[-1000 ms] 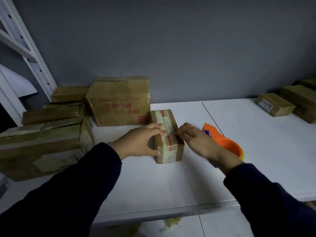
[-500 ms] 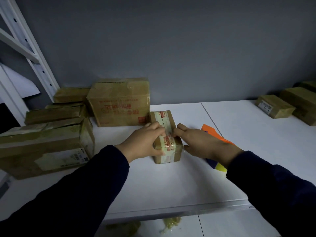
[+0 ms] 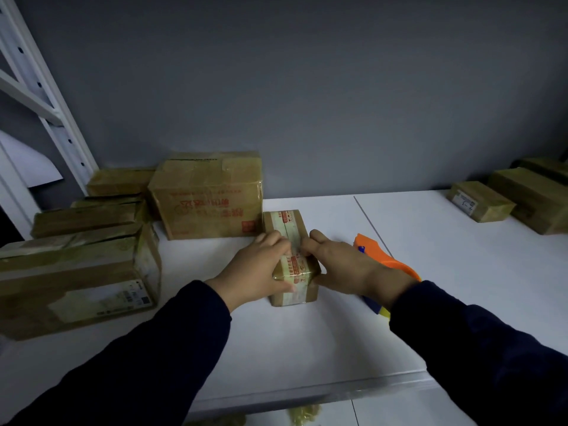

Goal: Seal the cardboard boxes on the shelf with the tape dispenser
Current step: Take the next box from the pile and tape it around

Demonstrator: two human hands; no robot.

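A small cardboard box [image 3: 287, 224] with printed tape along its top lies lengthwise in the middle of the white shelf [image 3: 307, 339]. My left hand [image 3: 258, 269] grips its left side, fingers over the top and thumb on the near edge. My right hand [image 3: 341, 265] holds its right side, thumb pressed on the taped top. The orange tape dispenser [image 3: 379, 256] lies on the shelf just behind my right hand, partly hidden by my wrist. Neither hand touches it.
A large taped box [image 3: 209, 198] stands right behind the small one. Flat boxes [image 3: 76, 272] are piled at the left, beside a white upright [image 3: 55, 118]. Several more boxes [image 3: 482, 201] sit at the far right. The shelf's front edge [image 3: 307, 395] runs below my arms.
My right hand has slid from the box's top down onto its right side. My left hand has stayed on the box. The dispenser has not moved.
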